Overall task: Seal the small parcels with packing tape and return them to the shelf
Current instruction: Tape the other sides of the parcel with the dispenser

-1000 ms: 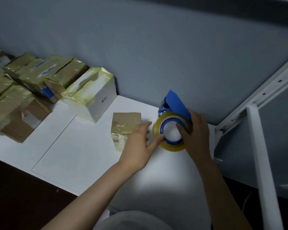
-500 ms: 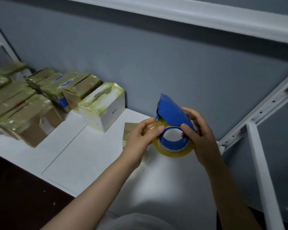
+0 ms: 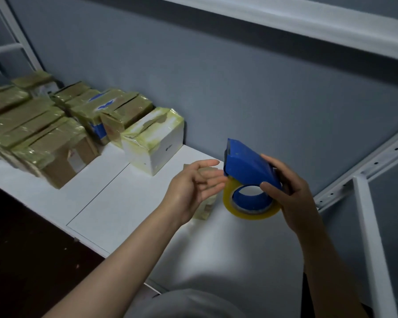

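The right hand (image 3: 294, 196) grips a blue dispenser (image 3: 246, 166) from the side, thumb on its face and fingers curled behind, holding it and its yellow tape (image 3: 253, 216) above the right part of the white shelf (image 3: 115, 203). The left hand (image 3: 191, 189) hovers loose, fingers spread and holding nothing, with its tips at the dispenser's lower front edge; contact cannot be told. A small parcel (image 3: 203, 210) lies on the shelf, partly hidden behind that hand. A white box (image 3: 156, 145) stands near the back edge, and taped parcels (image 3: 32, 134) crowd the left end.
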